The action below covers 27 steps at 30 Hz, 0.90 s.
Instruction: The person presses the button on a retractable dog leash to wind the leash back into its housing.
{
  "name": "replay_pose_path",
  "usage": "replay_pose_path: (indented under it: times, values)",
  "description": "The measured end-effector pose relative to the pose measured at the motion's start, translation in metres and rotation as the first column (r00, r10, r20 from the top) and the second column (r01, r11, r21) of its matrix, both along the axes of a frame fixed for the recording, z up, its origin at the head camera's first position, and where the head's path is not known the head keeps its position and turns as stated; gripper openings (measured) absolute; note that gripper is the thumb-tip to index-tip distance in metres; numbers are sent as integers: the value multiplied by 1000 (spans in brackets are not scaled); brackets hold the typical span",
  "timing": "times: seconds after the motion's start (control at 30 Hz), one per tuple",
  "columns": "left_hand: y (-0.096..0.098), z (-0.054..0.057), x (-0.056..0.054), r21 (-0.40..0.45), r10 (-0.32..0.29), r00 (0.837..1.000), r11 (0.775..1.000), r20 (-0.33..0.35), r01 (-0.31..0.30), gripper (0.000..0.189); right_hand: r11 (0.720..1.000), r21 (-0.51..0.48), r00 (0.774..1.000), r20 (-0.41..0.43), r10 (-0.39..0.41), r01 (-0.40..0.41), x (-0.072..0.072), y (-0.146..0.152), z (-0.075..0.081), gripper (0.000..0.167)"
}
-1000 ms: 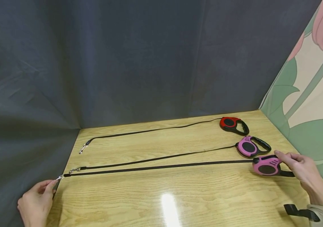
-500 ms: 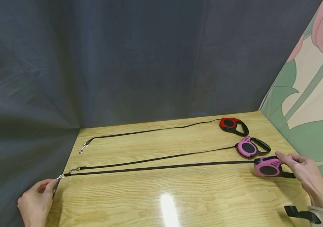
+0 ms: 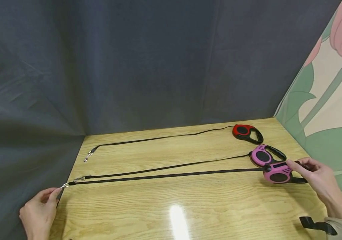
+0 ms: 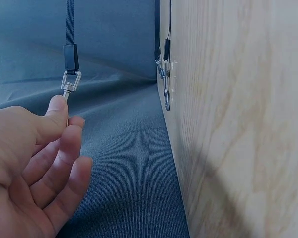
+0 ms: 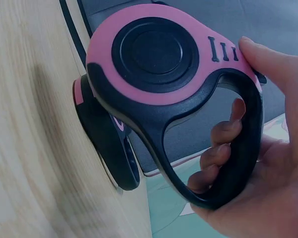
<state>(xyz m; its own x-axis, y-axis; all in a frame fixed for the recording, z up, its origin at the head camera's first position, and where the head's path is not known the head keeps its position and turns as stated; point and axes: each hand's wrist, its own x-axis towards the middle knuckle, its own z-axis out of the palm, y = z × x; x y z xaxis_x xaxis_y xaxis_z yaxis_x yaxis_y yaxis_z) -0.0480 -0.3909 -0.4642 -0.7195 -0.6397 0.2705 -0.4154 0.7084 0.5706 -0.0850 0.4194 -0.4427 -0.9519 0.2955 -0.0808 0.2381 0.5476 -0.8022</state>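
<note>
My right hand [image 3: 318,175] grips the black handle of a pink retractable dog leash [image 5: 149,54], fingers curled through its loop and thumb at the pink casing. Its black strap [image 3: 171,176] runs taut to the left across the view. At that far end my left hand [image 3: 40,210] pinches the silver snap hook [image 4: 68,85] between thumb and fingertips, the other fingers loosely bent, out past the table's left edge. A second pink leash [image 3: 261,156] lies just behind the held one, its strap stretched leftward and its hook [image 3: 79,179] close beside the pinched hook.
Farther back on the wooden table [image 3: 146,213] lies a red and black retractable leash [image 3: 243,130], its strap ending in a silver hook [image 3: 89,156] at left. A dark grey curtain [image 3: 146,66] stands behind and left. Flowered fabric [image 3: 333,110] hangs at the right.
My right hand has shifted slightly left and up in the head view with the pink leash. The left hand has barely moved, still pinching the hook. The leashes on the table stay put.
</note>
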Motion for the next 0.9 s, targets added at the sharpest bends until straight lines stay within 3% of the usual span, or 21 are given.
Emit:
replay_pose_path:
  times: [0.73,0.9]
  values:
    - [8,0,0,-57,-22,999,998,-26,21,29,999,-29,998,-64,11,-13,-4,-11,-4,8]
    - [12,1,-3,-77,-76,997,994,-24,73,27,999,-36,997,-81,3,-6,-5,-13,-5,8]
